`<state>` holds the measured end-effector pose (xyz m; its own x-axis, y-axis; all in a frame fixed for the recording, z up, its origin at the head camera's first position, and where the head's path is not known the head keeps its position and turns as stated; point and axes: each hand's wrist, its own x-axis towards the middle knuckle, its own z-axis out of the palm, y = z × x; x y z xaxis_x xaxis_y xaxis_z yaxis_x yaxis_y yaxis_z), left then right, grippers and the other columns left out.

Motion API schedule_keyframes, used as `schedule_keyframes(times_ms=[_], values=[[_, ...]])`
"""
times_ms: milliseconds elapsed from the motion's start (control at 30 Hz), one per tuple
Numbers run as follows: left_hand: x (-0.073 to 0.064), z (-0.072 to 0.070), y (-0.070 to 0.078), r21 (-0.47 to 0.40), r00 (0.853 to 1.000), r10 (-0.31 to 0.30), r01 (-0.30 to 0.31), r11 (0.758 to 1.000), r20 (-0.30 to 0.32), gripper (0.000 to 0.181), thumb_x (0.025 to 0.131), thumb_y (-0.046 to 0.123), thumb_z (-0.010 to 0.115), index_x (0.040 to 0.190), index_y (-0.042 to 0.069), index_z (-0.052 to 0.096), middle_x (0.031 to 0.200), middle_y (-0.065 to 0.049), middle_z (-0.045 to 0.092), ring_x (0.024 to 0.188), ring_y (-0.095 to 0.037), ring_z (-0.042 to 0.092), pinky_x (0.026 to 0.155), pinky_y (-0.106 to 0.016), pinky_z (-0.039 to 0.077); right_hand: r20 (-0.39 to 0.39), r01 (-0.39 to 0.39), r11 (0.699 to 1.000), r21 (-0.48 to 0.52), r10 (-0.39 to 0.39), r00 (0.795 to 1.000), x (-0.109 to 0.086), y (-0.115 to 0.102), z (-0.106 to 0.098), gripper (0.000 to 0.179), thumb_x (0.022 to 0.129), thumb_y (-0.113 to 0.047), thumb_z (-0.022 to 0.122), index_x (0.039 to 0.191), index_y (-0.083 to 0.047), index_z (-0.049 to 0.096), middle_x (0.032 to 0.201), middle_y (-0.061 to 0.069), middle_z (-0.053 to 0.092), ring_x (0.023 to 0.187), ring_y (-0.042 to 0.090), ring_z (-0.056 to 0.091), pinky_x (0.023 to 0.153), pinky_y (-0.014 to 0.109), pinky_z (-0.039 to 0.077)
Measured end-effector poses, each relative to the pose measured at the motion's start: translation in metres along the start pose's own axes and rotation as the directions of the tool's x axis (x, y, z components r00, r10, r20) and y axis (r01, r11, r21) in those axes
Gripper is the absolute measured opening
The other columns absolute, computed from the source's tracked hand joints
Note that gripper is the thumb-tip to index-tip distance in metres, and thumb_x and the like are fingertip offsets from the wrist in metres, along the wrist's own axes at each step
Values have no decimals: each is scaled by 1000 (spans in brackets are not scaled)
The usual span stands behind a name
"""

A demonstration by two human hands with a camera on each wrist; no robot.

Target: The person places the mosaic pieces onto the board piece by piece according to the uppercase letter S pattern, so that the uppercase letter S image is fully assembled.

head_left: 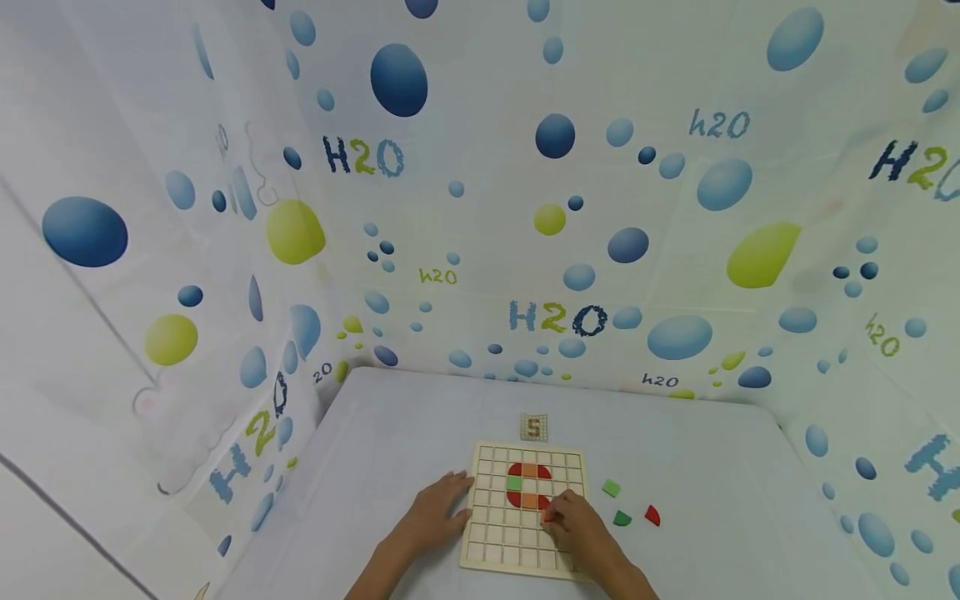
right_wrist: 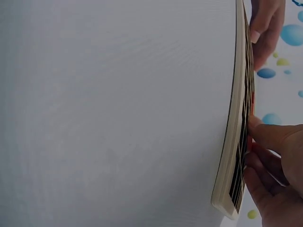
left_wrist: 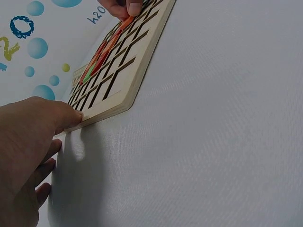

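Observation:
A square wooden grid board (head_left: 497,557) lies on the table, with red, orange and light green pieces forming a curved shape in its cells. My left hand (head_left: 435,512) rests along the board's left edge, its thumb (left_wrist: 68,115) touching the rim and the other fingers loosely spread. Over the board's right half, my right hand (head_left: 577,527) pinches an orange piece (left_wrist: 127,22) between thumb and fingertips. That piece is just below the red corner piece (head_left: 543,502), and the fingers partly cover it. In the right wrist view, the right fingertips (right_wrist: 254,124) are at the board's surface.
Right of the board lie a light green square (head_left: 611,487), a dark green quarter-round piece (head_left: 622,518) and a red quarter-round piece (head_left: 652,515). A small pattern card (head_left: 534,427) sits behind the board. The white table (head_left: 712,467) meets printed curtains (head_left: 480,217) at the back and sides.

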<state>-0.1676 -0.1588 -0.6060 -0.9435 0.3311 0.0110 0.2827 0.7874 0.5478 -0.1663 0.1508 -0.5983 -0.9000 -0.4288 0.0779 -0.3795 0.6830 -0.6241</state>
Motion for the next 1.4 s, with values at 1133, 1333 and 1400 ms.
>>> schedule_keyframes(times_ms=[1133, 1333, 1400], values=[[0, 0, 0, 14, 1000, 18, -18, 1000, -6, 55, 100, 26, 69, 150, 8, 56, 157, -15, 55, 148, -41, 47, 120, -62, 41, -9, 9, 997, -71, -10, 1000, -7, -2, -1, 15, 96, -13, 78, 93, -27, 72, 103, -15, 60, 99, 8, 55, 83, 31, 58], [0, -2, 1, 15, 1000, 28, -28, 1000, -14, 54, 100, 26, 69, 150, 7, 56, 156, -16, 55, 148, -42, 48, 120, -62, 41, -9, -26, 996, -80, 25, 1000, -10, 4, -3, 3, 97, -21, 78, 98, -24, 76, 105, -16, 60, 102, 9, 56, 89, 33, 58], [1, -3, 2, 13, 1000, 25, -25, 1000, -12, 55, 101, 26, 68, 150, 7, 56, 157, -16, 55, 148, -42, 47, 120, -62, 41, -3, -60, 996, -67, 60, 998, -11, 5, -5, 1, 99, -24, 76, 100, -24, 76, 105, -17, 59, 102, 8, 55, 89, 31, 58]])
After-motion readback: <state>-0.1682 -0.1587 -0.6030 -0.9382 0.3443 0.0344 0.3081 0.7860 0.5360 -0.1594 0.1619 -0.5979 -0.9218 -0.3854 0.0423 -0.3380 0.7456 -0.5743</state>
